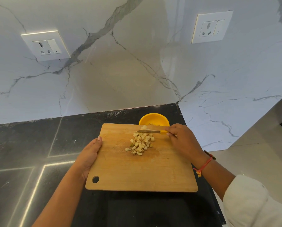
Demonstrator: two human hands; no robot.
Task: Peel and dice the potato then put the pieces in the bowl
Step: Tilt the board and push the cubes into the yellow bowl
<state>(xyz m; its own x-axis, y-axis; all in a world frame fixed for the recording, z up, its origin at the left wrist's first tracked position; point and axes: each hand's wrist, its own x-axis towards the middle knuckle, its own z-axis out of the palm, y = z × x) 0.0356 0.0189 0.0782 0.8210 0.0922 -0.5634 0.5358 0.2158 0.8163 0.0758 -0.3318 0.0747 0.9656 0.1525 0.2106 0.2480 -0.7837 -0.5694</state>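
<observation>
Board (pixel 137 174): wood, matt, scuffed and stained.
Knife (pixel 151 131): yellow plastic handle in my right hand (pixel 181 140), bright metal blade.
Bowl (pixel 155 118), twelve o'clock of board: smooth yellow plastic.
Counter (pixel 30 145): dark polished stone.

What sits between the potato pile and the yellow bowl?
The knife, gripped by the right hand, lies across the board there; head view.

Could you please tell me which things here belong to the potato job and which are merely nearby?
In use: diced potato, cutting board, knife, yellow bowl; left hand holds board, right hand holds knife.
Just there: left wall socket, right wall socket, black counter.
</observation>
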